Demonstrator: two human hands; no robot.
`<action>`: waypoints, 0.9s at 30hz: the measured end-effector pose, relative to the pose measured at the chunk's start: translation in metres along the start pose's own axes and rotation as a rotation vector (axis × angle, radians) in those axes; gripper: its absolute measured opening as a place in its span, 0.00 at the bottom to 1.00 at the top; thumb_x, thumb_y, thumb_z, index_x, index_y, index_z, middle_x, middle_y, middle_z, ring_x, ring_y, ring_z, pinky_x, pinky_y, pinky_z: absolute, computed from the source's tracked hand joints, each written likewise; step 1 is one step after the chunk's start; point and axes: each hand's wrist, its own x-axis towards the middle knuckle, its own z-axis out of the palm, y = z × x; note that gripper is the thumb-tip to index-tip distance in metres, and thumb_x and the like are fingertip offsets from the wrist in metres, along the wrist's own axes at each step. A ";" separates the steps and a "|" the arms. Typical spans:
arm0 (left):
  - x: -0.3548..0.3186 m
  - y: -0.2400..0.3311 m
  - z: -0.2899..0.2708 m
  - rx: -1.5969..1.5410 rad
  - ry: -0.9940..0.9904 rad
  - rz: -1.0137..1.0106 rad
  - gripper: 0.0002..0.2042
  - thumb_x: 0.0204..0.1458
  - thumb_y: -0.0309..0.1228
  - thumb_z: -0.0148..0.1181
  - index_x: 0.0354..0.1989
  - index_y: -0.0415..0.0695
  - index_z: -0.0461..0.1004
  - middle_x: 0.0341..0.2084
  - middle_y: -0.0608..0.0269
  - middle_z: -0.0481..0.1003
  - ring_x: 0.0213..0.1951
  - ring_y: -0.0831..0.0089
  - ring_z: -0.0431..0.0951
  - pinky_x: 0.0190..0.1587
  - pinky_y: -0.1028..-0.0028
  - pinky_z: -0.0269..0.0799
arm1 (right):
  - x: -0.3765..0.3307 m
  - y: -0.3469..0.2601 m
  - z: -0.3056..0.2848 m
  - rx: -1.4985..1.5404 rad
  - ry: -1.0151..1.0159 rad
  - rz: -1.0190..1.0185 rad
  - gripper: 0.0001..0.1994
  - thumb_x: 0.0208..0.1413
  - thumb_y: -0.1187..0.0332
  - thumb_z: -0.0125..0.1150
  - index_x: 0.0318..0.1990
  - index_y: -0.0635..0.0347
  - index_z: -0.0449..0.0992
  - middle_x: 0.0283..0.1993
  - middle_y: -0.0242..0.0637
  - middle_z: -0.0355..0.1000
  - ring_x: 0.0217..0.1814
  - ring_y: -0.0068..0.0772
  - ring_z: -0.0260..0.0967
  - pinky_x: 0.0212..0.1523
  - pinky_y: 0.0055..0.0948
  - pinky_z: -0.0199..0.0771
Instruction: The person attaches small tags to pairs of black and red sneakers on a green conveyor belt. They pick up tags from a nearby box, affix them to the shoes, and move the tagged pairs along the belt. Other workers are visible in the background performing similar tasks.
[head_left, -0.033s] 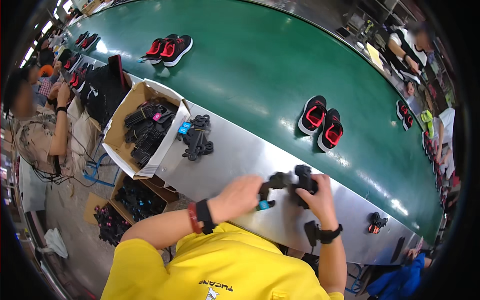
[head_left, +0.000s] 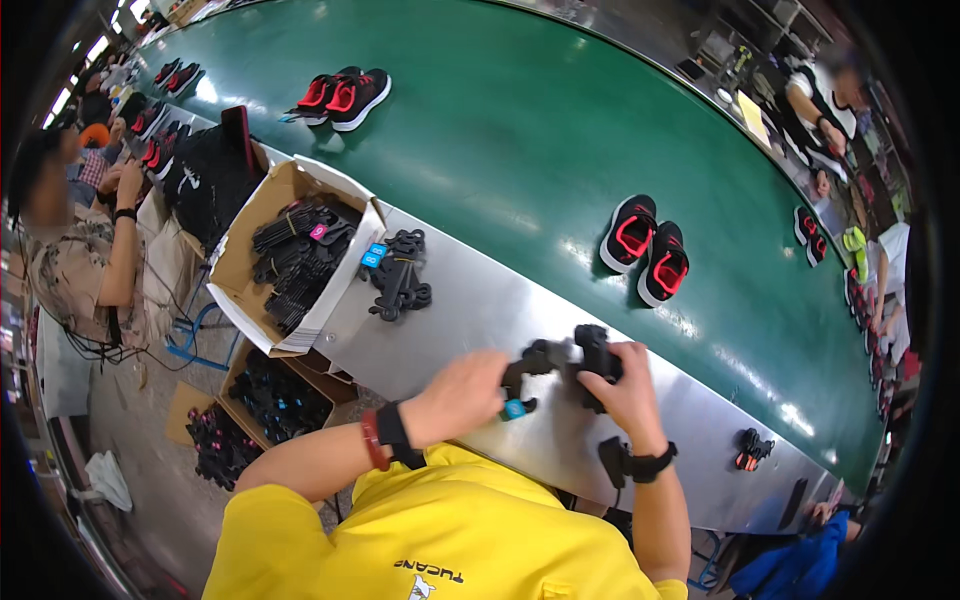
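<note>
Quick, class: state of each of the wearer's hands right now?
Left hand: closed on a blue-tagged black piece.
Right hand: closed on a black bundle.

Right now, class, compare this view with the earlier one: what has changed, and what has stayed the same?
The left hand and right hand have shifted slightly to the person's left, carrying the black pieces with them. Nothing was visibly taken hold of or let go. The shoes, box and bundle beside it stayed put.
</note>
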 end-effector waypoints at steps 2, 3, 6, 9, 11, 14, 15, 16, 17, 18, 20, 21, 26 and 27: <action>-0.026 -0.012 -0.026 -0.016 0.148 -0.067 0.14 0.46 0.25 0.57 0.42 0.38 0.66 0.33 0.44 0.71 0.37 0.44 0.72 0.40 0.53 0.69 | 0.022 -0.043 0.024 0.008 -0.105 0.008 0.26 0.41 0.61 0.74 0.45 0.69 0.74 0.48 0.49 0.65 0.49 0.50 0.66 0.51 0.37 0.70; -0.037 -0.016 -0.035 -0.042 0.194 -0.151 0.15 0.46 0.25 0.57 0.43 0.38 0.66 0.33 0.44 0.71 0.37 0.44 0.72 0.40 0.53 0.69 | 0.033 -0.057 0.037 -0.001 -0.112 -0.021 0.26 0.42 0.60 0.73 0.45 0.69 0.74 0.49 0.50 0.65 0.50 0.51 0.66 0.52 0.38 0.70; -0.064 -0.030 -0.054 -0.184 0.380 -0.319 0.14 0.47 0.24 0.56 0.43 0.38 0.65 0.32 0.45 0.70 0.37 0.44 0.72 0.40 0.54 0.68 | 0.063 -0.093 0.072 -0.032 -0.131 -0.077 0.27 0.42 0.58 0.71 0.47 0.69 0.75 0.50 0.51 0.65 0.51 0.53 0.67 0.52 0.40 0.70; -0.074 -0.047 -0.056 -0.275 0.572 -0.409 0.14 0.47 0.21 0.56 0.43 0.38 0.65 0.35 0.44 0.69 0.39 0.44 0.72 0.41 0.57 0.68 | 0.092 -0.114 0.106 -0.105 -0.092 -0.165 0.27 0.42 0.59 0.70 0.46 0.70 0.75 0.49 0.55 0.65 0.51 0.55 0.66 0.53 0.42 0.70; -0.066 -0.062 -0.052 -0.293 0.677 -0.406 0.19 0.46 0.20 0.58 0.48 0.36 0.64 0.42 0.42 0.67 0.47 0.44 0.69 0.49 0.57 0.66 | 0.108 -0.126 0.124 -0.132 -0.085 -0.176 0.27 0.42 0.59 0.70 0.46 0.71 0.74 0.49 0.57 0.65 0.50 0.56 0.66 0.52 0.43 0.70; -0.046 -0.077 -0.044 -0.200 0.796 -0.359 0.28 0.45 0.20 0.61 0.56 0.30 0.59 0.50 0.35 0.64 0.56 0.41 0.65 0.60 0.57 0.61 | 0.116 -0.133 0.147 -0.218 -0.096 -0.239 0.28 0.47 0.59 0.71 0.50 0.70 0.73 0.53 0.60 0.64 0.55 0.59 0.63 0.57 0.45 0.67; -0.040 -0.079 -0.045 -0.277 0.786 -0.386 0.28 0.45 0.20 0.61 0.56 0.29 0.59 0.51 0.34 0.64 0.56 0.40 0.65 0.61 0.57 0.61 | 0.115 -0.133 0.148 -0.228 -0.093 -0.273 0.28 0.48 0.59 0.71 0.51 0.70 0.73 0.54 0.61 0.63 0.57 0.60 0.62 0.58 0.46 0.66; -0.032 -0.081 -0.048 -0.355 0.767 -0.406 0.28 0.45 0.21 0.61 0.56 0.29 0.59 0.52 0.33 0.64 0.57 0.40 0.64 0.61 0.57 0.61 | 0.113 -0.133 0.152 -0.237 -0.084 -0.299 0.28 0.49 0.59 0.70 0.52 0.70 0.72 0.55 0.62 0.63 0.58 0.61 0.60 0.59 0.47 0.65; -0.025 -0.083 -0.049 -0.432 0.738 -0.422 0.29 0.46 0.22 0.62 0.57 0.29 0.59 0.52 0.32 0.64 0.57 0.39 0.64 0.61 0.57 0.60 | 0.110 -0.135 0.156 -0.256 -0.092 -0.323 0.27 0.49 0.58 0.69 0.52 0.70 0.72 0.56 0.64 0.63 0.58 0.64 0.60 0.58 0.47 0.65; -0.020 -0.090 -0.045 -0.484 0.747 -0.411 0.28 0.45 0.23 0.61 0.56 0.29 0.60 0.50 0.33 0.65 0.56 0.39 0.65 0.60 0.57 0.61 | 0.107 -0.141 0.158 -0.246 -0.105 -0.341 0.28 0.49 0.58 0.69 0.52 0.70 0.73 0.51 0.59 0.66 0.54 0.58 0.63 0.55 0.47 0.65; -0.011 -0.093 -0.050 -0.379 0.759 -0.447 0.20 0.44 0.21 0.57 0.49 0.32 0.66 0.42 0.38 0.71 0.46 0.42 0.72 0.52 0.56 0.67 | 0.107 -0.127 0.164 -0.197 -0.109 -0.416 0.21 0.49 0.60 0.67 0.45 0.67 0.74 0.48 0.60 0.66 0.50 0.58 0.62 0.52 0.49 0.65; -0.012 -0.096 -0.056 -0.436 0.714 -0.513 0.18 0.44 0.19 0.56 0.47 0.35 0.68 0.40 0.41 0.73 0.42 0.46 0.75 0.49 0.57 0.69 | 0.101 -0.132 0.162 -0.171 -0.131 -0.386 0.21 0.49 0.59 0.67 0.44 0.67 0.73 0.49 0.64 0.64 0.52 0.63 0.62 0.53 0.50 0.67; -0.013 -0.099 -0.050 -0.686 0.644 -0.503 0.11 0.56 0.23 0.58 0.46 0.37 0.68 0.39 0.63 0.74 0.41 0.77 0.71 0.46 0.74 0.69 | 0.076 -0.125 0.156 0.140 -0.197 -0.105 0.22 0.46 0.63 0.71 0.47 0.64 0.74 0.46 0.55 0.64 0.50 0.56 0.64 0.51 0.41 0.70; -0.015 -0.097 -0.045 -0.604 0.601 -0.513 0.13 0.53 0.21 0.58 0.46 0.36 0.68 0.39 0.60 0.74 0.41 0.73 0.73 0.47 0.73 0.69 | 0.066 -0.119 0.158 0.154 -0.147 -0.097 0.22 0.47 0.65 0.72 0.47 0.63 0.73 0.47 0.54 0.63 0.49 0.54 0.65 0.51 0.40 0.70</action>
